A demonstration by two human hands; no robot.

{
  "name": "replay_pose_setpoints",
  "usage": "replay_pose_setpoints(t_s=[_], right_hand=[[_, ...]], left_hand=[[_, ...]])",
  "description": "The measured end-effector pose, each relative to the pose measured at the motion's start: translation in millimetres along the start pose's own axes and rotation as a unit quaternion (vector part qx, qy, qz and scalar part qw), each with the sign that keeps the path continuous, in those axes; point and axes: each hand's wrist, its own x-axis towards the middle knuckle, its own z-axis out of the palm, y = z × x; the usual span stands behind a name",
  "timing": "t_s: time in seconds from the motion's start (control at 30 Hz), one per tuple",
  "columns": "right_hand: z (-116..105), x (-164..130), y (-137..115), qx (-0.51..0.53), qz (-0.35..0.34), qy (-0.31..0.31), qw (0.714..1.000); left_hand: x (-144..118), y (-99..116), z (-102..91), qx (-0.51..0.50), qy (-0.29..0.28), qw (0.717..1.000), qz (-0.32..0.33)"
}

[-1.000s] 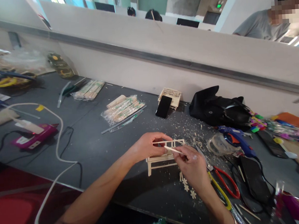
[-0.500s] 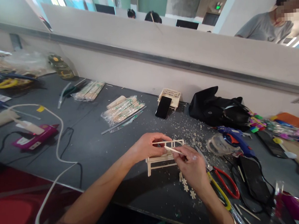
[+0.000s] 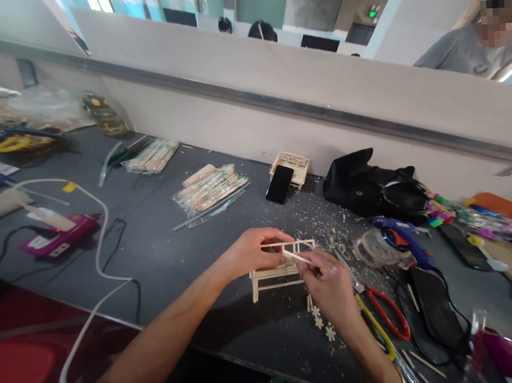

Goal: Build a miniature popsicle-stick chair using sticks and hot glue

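A small bench-like frame of pale wooden sticks [image 3: 270,275] stands on the dark table in front of me. My left hand [image 3: 253,252] is closed on its upper back rail, thumb and fingers around the stick. My right hand [image 3: 330,284] pinches a thin wooden stick [image 3: 298,258], whose tip reaches the back of the frame beside my left fingertips. Whether the tip touches the frame I cannot tell. Several small flower-shaped wooden pieces [image 3: 319,321] lie below my right hand. Scissors [image 3: 387,313] with red and yellow handles lie beside my right wrist.
Bagged wooden sticks [image 3: 216,188], a phone [image 3: 280,183] leaning on another small wooden model [image 3: 300,164], and a black bag [image 3: 368,184] lie farther back. A blue glue gun [image 3: 409,240] is at right, a purple power strip [image 3: 61,233] with a white cable at left. Wood scraps litter the table.
My right hand and the stick have shifted very slightly. My left hand and the bench frame look unmoved. The person beyond the partition has moved a little to the right.
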Motion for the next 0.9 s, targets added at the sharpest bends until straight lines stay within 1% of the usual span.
replay_pose_setpoints(t_s=[0.9], right_hand=[[-0.4, -1.9, -0.6, 0.003, 0.014, -0.006, 1.0]], left_hand=[[-0.4, -4.0, -0.7, 0.039, 0.0, 0.999, 0.013]])
